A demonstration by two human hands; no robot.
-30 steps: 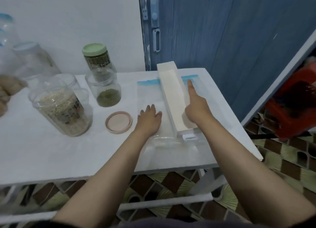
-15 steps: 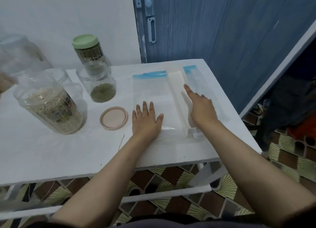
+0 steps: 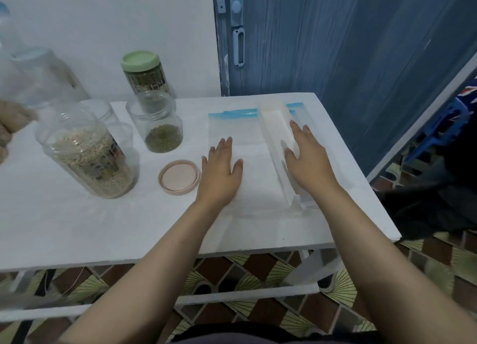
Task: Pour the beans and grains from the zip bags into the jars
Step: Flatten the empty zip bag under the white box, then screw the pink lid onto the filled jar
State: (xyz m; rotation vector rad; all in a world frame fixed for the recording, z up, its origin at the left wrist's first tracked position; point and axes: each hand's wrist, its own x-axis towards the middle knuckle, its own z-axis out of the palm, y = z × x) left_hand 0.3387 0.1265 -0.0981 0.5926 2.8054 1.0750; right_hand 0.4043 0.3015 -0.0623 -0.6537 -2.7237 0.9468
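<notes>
On the white table (image 3: 77, 227), centre frame, our left hand (image 3: 219, 173) and right hand (image 3: 307, 160) lie spread flat, pinching nothing, probably smoothing the empty zip bags (image 3: 247, 139).

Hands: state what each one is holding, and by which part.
Neither grips anything. The left hand lies flat, palm down, on the empty zip bag. The right hand rests open against the right side of the long white box.

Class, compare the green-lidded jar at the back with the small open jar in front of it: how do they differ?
The green-lidded jar is capped, taller and filled high; the small open jar has no lid and holds only a low layer of green beans. Both are clear and upright.
</notes>
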